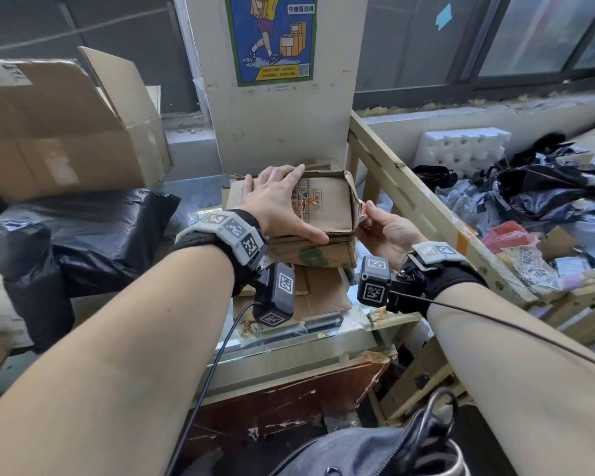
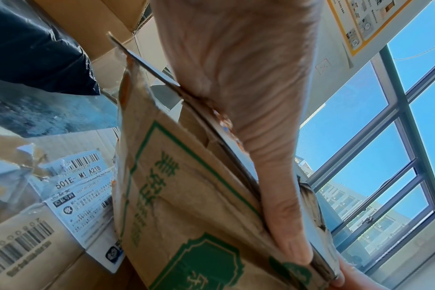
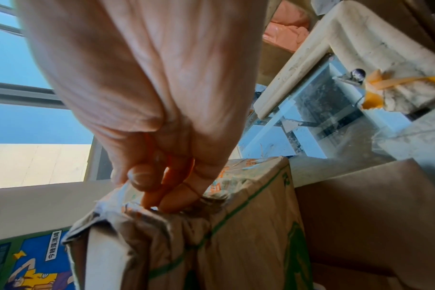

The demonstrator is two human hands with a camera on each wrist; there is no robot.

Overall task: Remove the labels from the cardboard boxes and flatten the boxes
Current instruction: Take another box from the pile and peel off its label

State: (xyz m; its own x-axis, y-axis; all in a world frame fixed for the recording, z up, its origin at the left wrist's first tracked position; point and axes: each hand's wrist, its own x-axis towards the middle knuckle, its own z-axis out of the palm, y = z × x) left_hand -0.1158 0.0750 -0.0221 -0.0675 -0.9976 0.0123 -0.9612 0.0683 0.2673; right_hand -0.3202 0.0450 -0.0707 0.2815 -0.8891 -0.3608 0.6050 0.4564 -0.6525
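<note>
A small brown cardboard box [image 1: 327, 204] with green print [image 2: 186, 196] sits on a stack of flattened cardboard [image 1: 323, 293] on the counter. My left hand [image 1: 282, 197] lies flat on the box top, fingers straight, and the palm [image 2: 236, 98] presses on the top edge. My right hand [image 1: 375, 221] is at the box's crumpled right corner, where thumb and fingers [image 3: 156, 188] pinch a tape strip [image 3: 122, 194] still stuck to the box [image 3: 249, 235]. A white shipping label [image 2: 82, 196] lies on cardboard beside the box in the left wrist view.
A large open carton [image 1: 66, 132] and a black plastic bag [image 1: 76, 242] fill the left side. A wooden-framed bin [image 1: 426, 214] at the right holds plastic bags and scraps [image 1: 547, 201] and white foam [image 1: 461, 149]. The glass counter edge [image 1: 289, 359] is near me.
</note>
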